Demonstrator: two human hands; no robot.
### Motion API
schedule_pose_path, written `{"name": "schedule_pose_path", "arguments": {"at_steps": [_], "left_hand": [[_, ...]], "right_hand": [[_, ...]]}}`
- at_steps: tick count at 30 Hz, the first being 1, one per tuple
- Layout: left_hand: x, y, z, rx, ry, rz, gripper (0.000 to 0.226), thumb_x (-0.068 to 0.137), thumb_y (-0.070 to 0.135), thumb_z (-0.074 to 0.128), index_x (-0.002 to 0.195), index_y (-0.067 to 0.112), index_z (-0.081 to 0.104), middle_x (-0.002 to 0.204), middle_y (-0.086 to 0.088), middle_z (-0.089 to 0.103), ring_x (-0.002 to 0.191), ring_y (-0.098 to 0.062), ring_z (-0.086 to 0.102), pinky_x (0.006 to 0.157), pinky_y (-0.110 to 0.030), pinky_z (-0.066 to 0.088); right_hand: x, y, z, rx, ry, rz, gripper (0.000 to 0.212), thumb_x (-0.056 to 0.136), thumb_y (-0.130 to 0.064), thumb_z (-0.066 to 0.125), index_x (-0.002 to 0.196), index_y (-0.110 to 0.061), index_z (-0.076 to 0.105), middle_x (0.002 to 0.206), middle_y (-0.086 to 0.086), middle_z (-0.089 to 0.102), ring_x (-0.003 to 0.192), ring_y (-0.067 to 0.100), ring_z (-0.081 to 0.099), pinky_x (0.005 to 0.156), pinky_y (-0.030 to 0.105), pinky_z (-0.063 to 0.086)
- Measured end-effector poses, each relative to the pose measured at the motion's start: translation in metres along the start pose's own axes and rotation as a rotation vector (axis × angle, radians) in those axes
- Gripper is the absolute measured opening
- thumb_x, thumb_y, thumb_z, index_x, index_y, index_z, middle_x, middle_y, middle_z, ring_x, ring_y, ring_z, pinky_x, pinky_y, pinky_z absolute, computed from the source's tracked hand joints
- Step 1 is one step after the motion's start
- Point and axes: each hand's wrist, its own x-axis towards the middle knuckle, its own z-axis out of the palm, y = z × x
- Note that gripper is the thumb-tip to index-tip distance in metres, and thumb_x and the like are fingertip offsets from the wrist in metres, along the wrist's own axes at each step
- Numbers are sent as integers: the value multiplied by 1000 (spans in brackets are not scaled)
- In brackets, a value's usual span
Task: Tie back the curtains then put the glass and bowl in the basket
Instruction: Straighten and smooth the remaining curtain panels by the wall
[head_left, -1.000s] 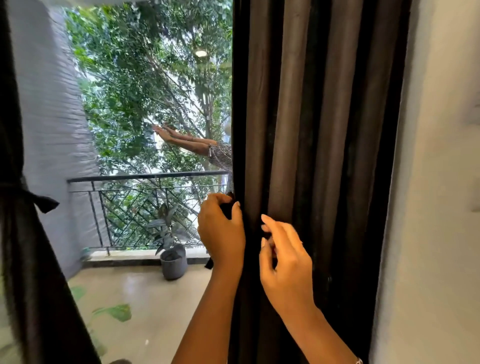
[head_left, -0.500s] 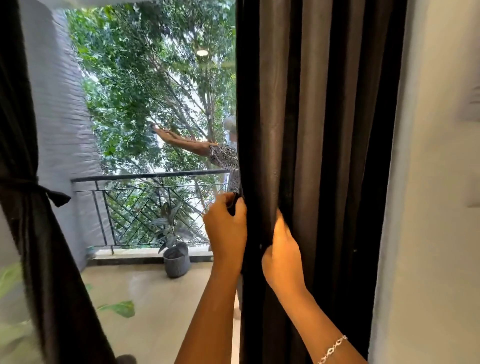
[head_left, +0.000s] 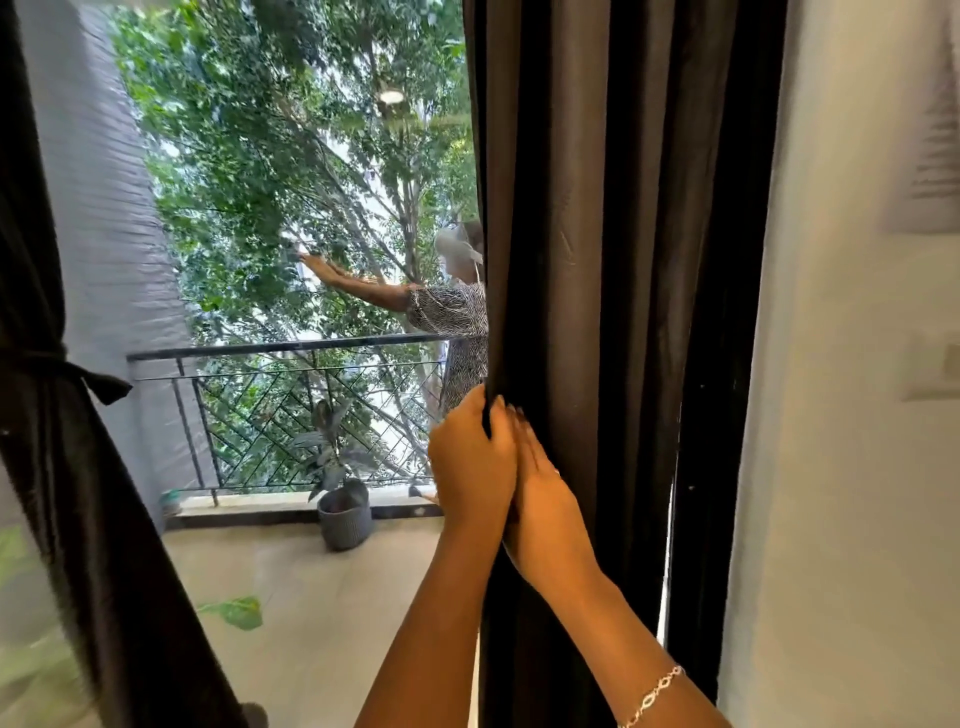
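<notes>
Right in the middle, the right curtain (head_left: 623, 260) hangs in long, deep folds, dark brown going to black in the creases, from the top of the view to the bottom. The left hand (head_left: 470, 467) has its fingers curled round the curtain's leading edge, a strip of black fabric showing between thumb and fingers. The right hand (head_left: 545, 499) is pressed tight against it, back to the camera, fingers lying up along the cloth. I cannot tell whether they pinch a fold. A silver chain bracelet (head_left: 652, 696) sits on the right wrist.

Over on the far left, the left curtain (head_left: 57, 493) is gathered in at the waist by a dark tie (head_left: 78, 374), one loose end sticking out sideways.

Between the two curtains there is a balcony with a pale, glossy floor (head_left: 337, 597), a black metal railing (head_left: 285, 345) with criss-cross bars and a grey pot plant (head_left: 343, 514) standing just before it. A grey ribbed wall (head_left: 104, 208) closes the left side and thick green trees (head_left: 285, 156) fill the background. A person in a patterned top (head_left: 452, 312) shows beside the curtain edge, arms stretched out.

At the right is a plain off-white wall (head_left: 857, 467) carrying a sheet (head_left: 930, 130) whose lines are too blurred to read.
</notes>
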Motion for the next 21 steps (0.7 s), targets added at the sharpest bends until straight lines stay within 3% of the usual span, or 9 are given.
{"name": "schedule_pose_path", "arguments": {"at_steps": [4, 6, 8, 11, 14, 17, 21], "left_hand": [[6, -7, -4, 79, 20, -20, 20, 92, 15, 49, 87, 5, 65, 72, -18, 66, 69, -35, 60, 57, -30, 30], [8, -9, -6, 88, 20, -18, 20, 93, 15, 50, 94, 5, 67, 75, -18, 67, 72, -35, 61, 58, -29, 31], [10, -10, -7, 81, 17, -38, 20, 93, 15, 50, 95, 5, 67, 77, -17, 68, 73, -33, 61, 58, -28, 30], [11, -10, -6, 58, 15, -38, 19, 92, 13, 51, 94, 4, 68, 77, -17, 68, 69, -31, 60, 55, -24, 26], [9, -8, -3, 57, 4, -34, 21, 92, 12, 51, 103, 5, 68, 81, -17, 69, 68, -26, 59, 53, -21, 24], [8, -5, 2, 75, -18, -31, 22, 92, 12, 50, 104, 6, 68, 85, -18, 69, 68, -26, 59, 52, -21, 25], [4, 2, 7, 80, -64, 29, 22, 91, 5, 49, 102, 5, 68, 76, -16, 69, 46, 0, 40, 50, -5, 35]], "right_hand": [[-4, 1, -14, -107, 607, -215, 53, 88, -17, 44, 138, -5, 34, 139, 10, 41, 132, 19, 35, 110, 22, 29], [6, 3, -24, -116, 672, -152, 60, 88, -24, 49, 141, -5, 28, 144, 11, 35, 135, 20, 30, 112, 22, 25], [17, 6, -29, -47, 581, 20, 73, 86, -31, 57, 145, -7, 21, 149, 12, 30, 139, 19, 26, 110, 20, 21], [24, 11, -32, 8, 300, 167, 71, 90, -10, 54, 148, -14, 13, 148, 8, 36, 132, 22, 40, 103, 22, 31], [18, 9, -26, -22, 154, 133, 71, 89, 6, 38, 149, -20, 10, 145, 7, 41, 123, 26, 50, 98, 28, 39], [13, 5, -17, -15, 44, 61, 76, 87, 9, 37, 149, -19, 4, 154, 6, 24, 130, 29, 43, 104, 36, 39], [14, 2, -8, -65, -12, 3, 78, 89, 6, 43, 146, -18, -4, 157, 4, 11, 136, 26, 36, 108, 38, 37]]}}
